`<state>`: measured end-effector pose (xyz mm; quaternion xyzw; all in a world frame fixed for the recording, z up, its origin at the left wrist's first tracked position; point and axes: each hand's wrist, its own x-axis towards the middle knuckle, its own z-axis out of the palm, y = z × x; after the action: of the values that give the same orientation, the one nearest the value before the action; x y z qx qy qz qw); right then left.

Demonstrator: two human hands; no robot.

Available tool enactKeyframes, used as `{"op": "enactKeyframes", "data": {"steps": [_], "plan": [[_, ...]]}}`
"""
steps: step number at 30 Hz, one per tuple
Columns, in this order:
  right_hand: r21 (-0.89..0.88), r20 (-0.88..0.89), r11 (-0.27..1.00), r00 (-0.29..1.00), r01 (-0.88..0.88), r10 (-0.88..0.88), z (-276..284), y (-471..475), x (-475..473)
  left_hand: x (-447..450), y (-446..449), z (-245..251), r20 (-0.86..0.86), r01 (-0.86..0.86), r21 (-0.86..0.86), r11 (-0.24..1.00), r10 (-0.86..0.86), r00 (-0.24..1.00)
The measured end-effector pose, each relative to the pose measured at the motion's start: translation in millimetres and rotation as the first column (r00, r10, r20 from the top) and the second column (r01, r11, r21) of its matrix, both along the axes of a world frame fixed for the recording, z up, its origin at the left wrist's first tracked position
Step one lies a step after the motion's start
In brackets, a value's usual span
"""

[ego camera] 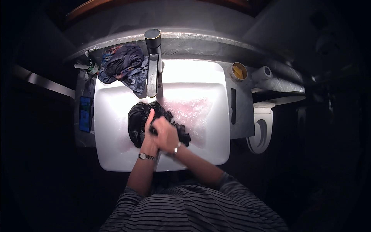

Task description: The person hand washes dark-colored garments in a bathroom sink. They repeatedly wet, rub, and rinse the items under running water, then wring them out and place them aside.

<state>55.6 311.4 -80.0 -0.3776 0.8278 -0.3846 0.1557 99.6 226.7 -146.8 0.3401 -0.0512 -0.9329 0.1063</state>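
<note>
A wet black cloth (pixel 137 120) lies bunched in the white washbasin (pixel 105 156), below the spout of the faucet (pixel 152 75). My left hand (pixel 149 140), thumb pointing up, grips part of this cloth. Over its palm side my right hand (pixel 166 134) is a closed fist, slightly blurred, with a fold of the same cloth at its fingers. The two hands touch one another near the basin's middle. Water with pinkish suds (pixel 189 113) covers the basin floor to the right of the cloth.
Crumpled dark patterned clothing (pixel 123 65) hangs over the basin's back left corner. A phone (pixel 85 114) and a cup with toothbrushes (pixel 92 68) occupy the left counter. At right are a round container with yellow pieces (pixel 239 72), a white roll (pixel 262 73) and a toilet (pixel 259 136).
</note>
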Motion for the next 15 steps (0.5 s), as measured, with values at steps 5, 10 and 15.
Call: {"op": "enactKeyframes", "data": {"steps": [5,10,15], "plan": [[0.047,0.008,0.937,0.937,0.347,-0.348,-13,-8,-19,-5,-4,-1,0.25,0.028,-0.263,0.964,0.04,0.967],[-0.158,-0.072,0.986,0.995,0.06,-0.072,-12,-5,-2,-4,-12,13,0.217,0.106,-0.135,0.985,-0.075,0.973],[0.11,-0.11,0.91,0.915,0.4,-0.389,-48,23,-47,-9,-15,17,0.318,0.151,-0.351,0.924,-0.034,0.947]]}}
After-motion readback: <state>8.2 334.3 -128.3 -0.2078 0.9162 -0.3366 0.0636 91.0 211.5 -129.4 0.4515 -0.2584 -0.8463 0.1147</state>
